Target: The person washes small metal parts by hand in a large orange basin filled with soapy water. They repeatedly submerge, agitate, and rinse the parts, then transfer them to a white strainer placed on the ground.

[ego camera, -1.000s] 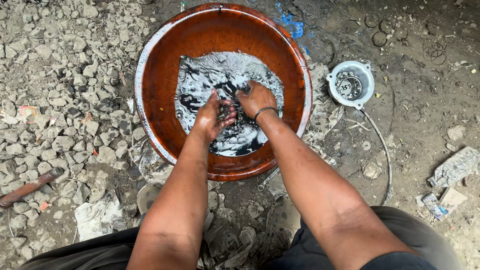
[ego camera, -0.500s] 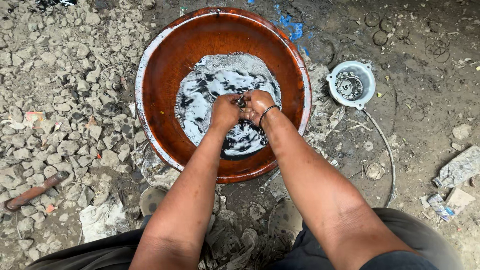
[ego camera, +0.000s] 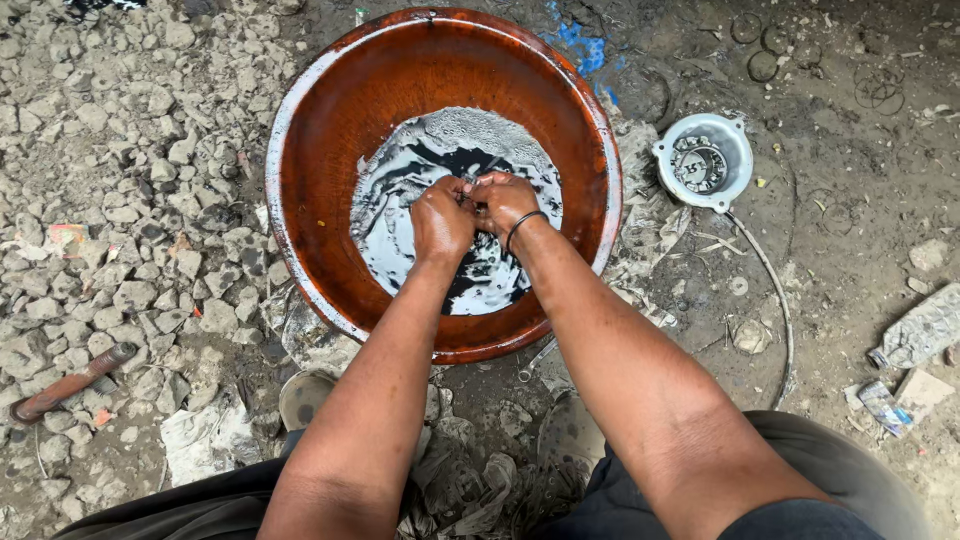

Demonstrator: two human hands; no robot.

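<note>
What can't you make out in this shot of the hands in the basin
Head view:
- What the left hand and right hand hold: a small dark piece shows between the fingers, mostly covered by them.
- The bottom of the rust-brown basin: hidden under dark, foamy liquid.
- Inside the round grey housing: parts too small to name.
- The crushed plastic bottle: cut off by the right edge.

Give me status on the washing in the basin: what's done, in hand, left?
Done: the brown basin holds dark, foamy liquid, and a round grey housing lies outside on the ground. In hand: left hand and right hand are pressed together over the liquid, working something small I can't make out. Left: that piece isn't out of the basin yet.
</note>
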